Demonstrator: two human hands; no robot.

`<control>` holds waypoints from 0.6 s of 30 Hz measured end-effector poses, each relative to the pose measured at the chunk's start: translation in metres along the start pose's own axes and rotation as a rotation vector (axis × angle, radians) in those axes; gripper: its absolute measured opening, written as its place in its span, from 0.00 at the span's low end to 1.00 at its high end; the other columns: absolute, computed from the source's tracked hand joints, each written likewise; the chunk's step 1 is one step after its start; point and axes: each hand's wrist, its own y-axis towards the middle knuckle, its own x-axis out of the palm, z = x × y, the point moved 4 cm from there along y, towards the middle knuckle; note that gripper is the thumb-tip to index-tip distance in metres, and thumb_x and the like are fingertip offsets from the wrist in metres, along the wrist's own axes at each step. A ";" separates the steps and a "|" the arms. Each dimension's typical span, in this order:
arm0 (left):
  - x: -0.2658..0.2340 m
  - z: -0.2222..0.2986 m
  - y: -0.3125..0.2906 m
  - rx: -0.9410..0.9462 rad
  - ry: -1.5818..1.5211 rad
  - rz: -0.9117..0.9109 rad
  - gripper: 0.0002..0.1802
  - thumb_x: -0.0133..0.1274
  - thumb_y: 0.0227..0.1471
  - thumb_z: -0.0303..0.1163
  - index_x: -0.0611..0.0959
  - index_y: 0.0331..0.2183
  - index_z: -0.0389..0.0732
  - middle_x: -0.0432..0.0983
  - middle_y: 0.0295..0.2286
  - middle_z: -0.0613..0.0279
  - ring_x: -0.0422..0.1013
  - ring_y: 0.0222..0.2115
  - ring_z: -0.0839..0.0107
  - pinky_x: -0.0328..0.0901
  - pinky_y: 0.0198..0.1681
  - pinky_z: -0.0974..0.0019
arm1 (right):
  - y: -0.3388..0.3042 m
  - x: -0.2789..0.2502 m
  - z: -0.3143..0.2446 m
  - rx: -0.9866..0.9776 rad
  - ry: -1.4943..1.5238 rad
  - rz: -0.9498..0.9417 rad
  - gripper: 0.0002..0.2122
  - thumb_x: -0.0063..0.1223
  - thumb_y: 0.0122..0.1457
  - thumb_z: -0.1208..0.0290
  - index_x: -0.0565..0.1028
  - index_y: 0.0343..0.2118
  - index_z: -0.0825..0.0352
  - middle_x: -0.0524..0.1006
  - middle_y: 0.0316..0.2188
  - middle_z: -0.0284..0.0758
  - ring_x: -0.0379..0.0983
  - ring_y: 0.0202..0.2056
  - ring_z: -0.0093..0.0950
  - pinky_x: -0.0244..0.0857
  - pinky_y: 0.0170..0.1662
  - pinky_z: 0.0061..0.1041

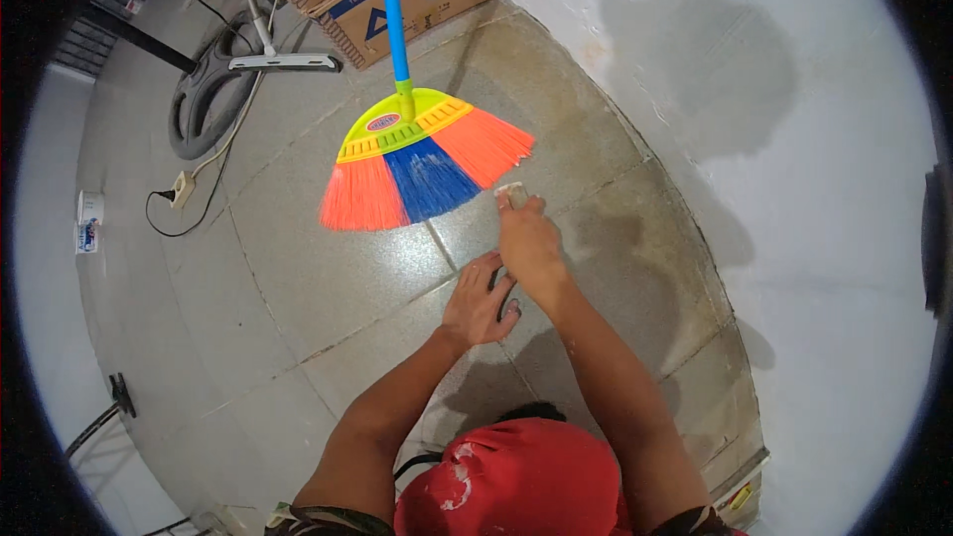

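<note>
My right hand (530, 246) is closed around a small flat scraper (514, 193), its pale, whitish edge against the grey tiled floor. Most of the handle is hidden by the fingers. Close beside it on the left, my left hand (478, 302) has its fingers apart and holds nothing; its fingertips reach near the right wrist, and I cannot tell whether they touch it. Just beyond both hands is a broom with orange and blue bristles (429, 179), a yellow-green head and a blue pole (394, 15).
Cardboard boxes (422, 2) stand at the back against the white wall (824, 268). A grey stand base (205, 89), a floor squeegee (285, 63) and a socket block with cables (182, 190) lie at the far left. A small white tub (89, 223) sits farther left.
</note>
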 end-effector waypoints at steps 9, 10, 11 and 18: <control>0.002 0.003 -0.001 0.063 -0.020 -0.006 0.28 0.57 0.43 0.33 0.75 0.49 0.37 0.63 0.51 0.43 0.59 0.56 0.45 0.56 0.60 0.45 | -0.015 -0.017 0.021 -0.083 -0.090 -0.146 0.25 0.48 0.61 0.72 0.64 0.63 0.56 0.69 0.47 0.52 0.75 0.44 0.49 0.73 0.46 0.41; 0.005 0.004 0.002 0.081 -0.034 -0.022 0.28 0.57 0.43 0.33 0.75 0.49 0.37 0.63 0.51 0.43 0.59 0.56 0.45 0.56 0.60 0.45 | -0.013 -0.021 0.032 -0.034 -0.074 -0.156 0.26 0.47 0.61 0.72 0.63 0.63 0.54 0.69 0.47 0.51 0.75 0.44 0.48 0.72 0.47 0.42; 0.002 0.001 0.000 0.055 0.006 -0.015 0.30 0.57 0.43 0.33 0.74 0.50 0.36 0.63 0.52 0.41 0.60 0.56 0.43 0.57 0.60 0.45 | -0.020 -0.018 0.038 0.013 -0.047 -0.178 0.26 0.46 0.61 0.73 0.63 0.64 0.52 0.69 0.48 0.51 0.75 0.44 0.48 0.71 0.48 0.43; 0.003 0.002 0.001 -0.040 0.057 0.024 0.32 0.55 0.46 0.33 0.70 0.54 0.34 0.59 0.56 0.38 0.56 0.59 0.40 0.52 0.63 0.44 | -0.180 0.003 0.113 0.250 -0.005 -0.143 0.28 0.42 0.62 0.77 0.58 0.66 0.51 0.66 0.53 0.59 0.75 0.46 0.53 0.71 0.48 0.48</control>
